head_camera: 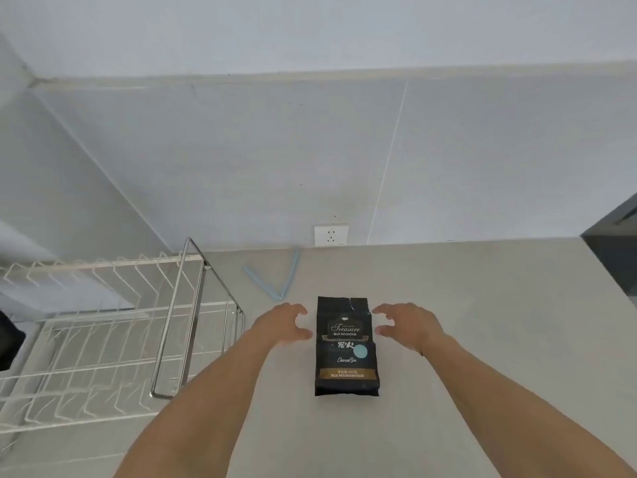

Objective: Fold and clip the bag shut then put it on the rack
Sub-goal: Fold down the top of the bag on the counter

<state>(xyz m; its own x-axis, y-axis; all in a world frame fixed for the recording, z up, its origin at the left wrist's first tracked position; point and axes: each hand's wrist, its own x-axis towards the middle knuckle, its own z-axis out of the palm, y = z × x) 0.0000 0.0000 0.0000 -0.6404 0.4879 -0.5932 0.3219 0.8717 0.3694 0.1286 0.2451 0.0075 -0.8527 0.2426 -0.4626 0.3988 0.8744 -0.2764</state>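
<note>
bag (346,346): laid flat mid-frame, between both hands, untouched
left hand (283,324): spread, empty
right hand (408,326): spread, empty
print: "Treasure BLUE MOUNTAIN"

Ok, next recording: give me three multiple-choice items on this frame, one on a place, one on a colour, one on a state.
1. Where does the clip lie?
A. beyond the bag, near the wall
B. on the rack
C. in the left hand

2. What colour is the bag mainly?
A. white
B. black
C. red

3. What are the hands doing?
A. both grip the bag
B. open on either side of the bag's top
C. one holds the clip

Answers: 1 A, the clip lies on the counter behind the bag. 2 B, its face is black. 3 B, left hand and right hand flank it with fingers spread.
</note>
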